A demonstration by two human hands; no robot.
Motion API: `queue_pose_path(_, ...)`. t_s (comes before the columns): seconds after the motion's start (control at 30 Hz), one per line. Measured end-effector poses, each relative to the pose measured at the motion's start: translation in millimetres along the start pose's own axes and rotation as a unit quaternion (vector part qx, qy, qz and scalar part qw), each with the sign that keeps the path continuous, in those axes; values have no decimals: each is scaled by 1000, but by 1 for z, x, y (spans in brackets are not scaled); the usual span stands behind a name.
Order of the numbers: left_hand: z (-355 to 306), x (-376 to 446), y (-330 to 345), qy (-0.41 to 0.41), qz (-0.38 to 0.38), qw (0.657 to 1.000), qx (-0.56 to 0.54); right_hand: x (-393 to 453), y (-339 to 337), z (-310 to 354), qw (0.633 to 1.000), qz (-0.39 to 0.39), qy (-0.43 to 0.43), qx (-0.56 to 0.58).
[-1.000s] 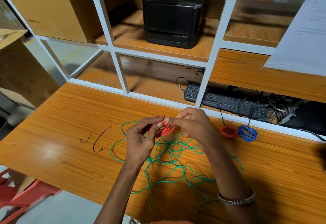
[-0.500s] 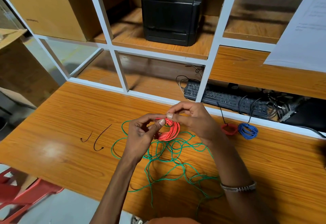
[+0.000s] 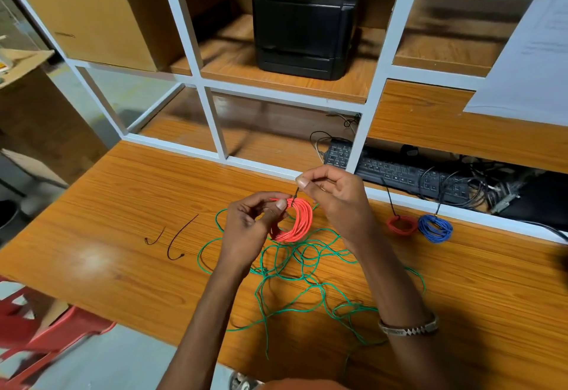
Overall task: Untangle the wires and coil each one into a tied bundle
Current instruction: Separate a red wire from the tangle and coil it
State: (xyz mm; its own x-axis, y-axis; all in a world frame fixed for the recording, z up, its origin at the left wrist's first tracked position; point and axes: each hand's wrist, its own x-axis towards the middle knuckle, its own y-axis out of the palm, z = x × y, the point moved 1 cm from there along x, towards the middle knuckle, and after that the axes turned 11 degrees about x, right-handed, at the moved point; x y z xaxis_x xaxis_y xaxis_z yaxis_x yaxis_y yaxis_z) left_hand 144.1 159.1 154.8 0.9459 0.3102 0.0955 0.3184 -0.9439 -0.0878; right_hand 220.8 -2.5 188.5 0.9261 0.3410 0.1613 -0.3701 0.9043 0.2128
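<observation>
Near table edge (image 3: 129, 313) ran diagonally across bottom left, with floor and a red chair (image 3: 46, 337) below it, chair cut off by frame. Green wire (image 3: 295, 285) lay loose and tangled on the table under both forearms, one strand reaching almost to the near edge. Left hand (image 3: 249, 230) held the orange coil (image 3: 299, 220) above the tangle, thumb and fingers clamped on its upper left side. Right hand (image 3: 335, 193) pinched a thin dark tie (image 3: 295, 192) rising from the coil top; tie's wrap point hidden behind left thumb. Bare tabletop left of the hands, only two loose black ties (image 3: 178, 239) there. Right of the hands, a tied red bundle (image 3: 401, 225) and tied blue bundle (image 3: 435, 228) sat just beside each other near the white shelf frame (image 3: 362, 144). Behind frame, keyboard (image 3: 396, 171) partly hidden, cables at right blurred. Black printer (image 3: 304, 21) on upper shelf, cardboard box (image 3: 92, 14) top left cut off.
</observation>
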Motion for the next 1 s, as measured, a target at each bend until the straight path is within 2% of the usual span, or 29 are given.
queue_pose_path(0.1, -2, 0, 3, -5, -47, 999, 3, -4, 1, 4, 1000, 11, -24, 16)
queue_pose_path(0.27, -7, -6, 2, 46, 9, 999, 1, 3, -2, -8, 998, -55, -21, 23)
queue_pose_path(0.4, 3, -6, 4, 15, 15, 999, -44, -2, 2, -22, 994, -102, -25, -8)
queue_pose_path(0.53, 21, -2, 6, 0, 26, 999, -31, -8, 5, -22, 993, -93, -55, -43)
queue_pose_path(0.67, 35, 4, 4, 2, 37, 999, 19, -13, 5, -39, 994, -108, -35, -13)
queue_pose_path(0.83, 49, -11, 1, -12, 103, 995, -4, -14, -9, -77, 977, -209, 48, 12)
queue_pose_path(0.9, 56, -21, 10, -29, 83, 996, -3, -18, -22, -83, 967, -244, 72, 26)
queue_pose_path(1.0, 68, -27, 20, -75, -8, 996, -41, -34, -38, -75, 971, -208, 118, 15)
